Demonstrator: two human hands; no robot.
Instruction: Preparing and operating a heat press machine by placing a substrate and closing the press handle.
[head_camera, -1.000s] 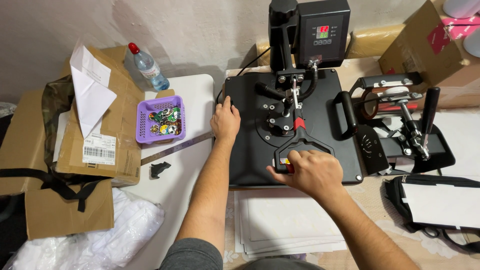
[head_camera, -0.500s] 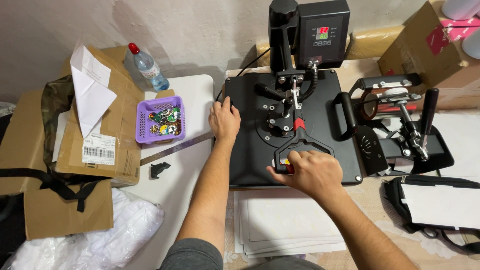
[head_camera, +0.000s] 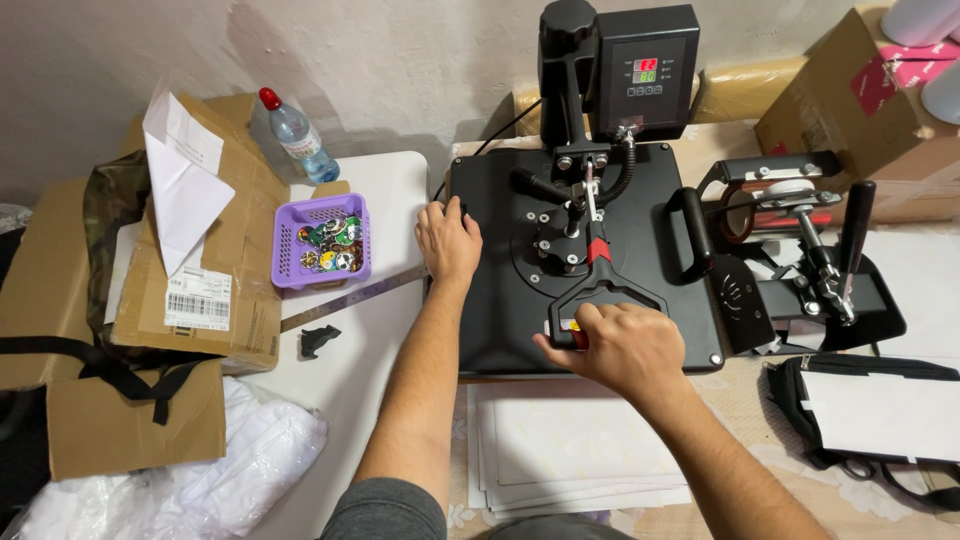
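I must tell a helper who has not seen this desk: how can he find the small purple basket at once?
Start at the big black heat press. Left of it is a white table, beyond the left hand. The purple basket sits there, between a water bottle and a metal ruler; it alone is purple and holds colourful round badges.

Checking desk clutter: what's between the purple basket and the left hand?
In the head view, only bare white table separates purple basket and left hand; the metal ruler runs just below.

Soft, even light is falling from above, casting faint shadows; everything is staying sharp, with slight bending at the frame's edges.
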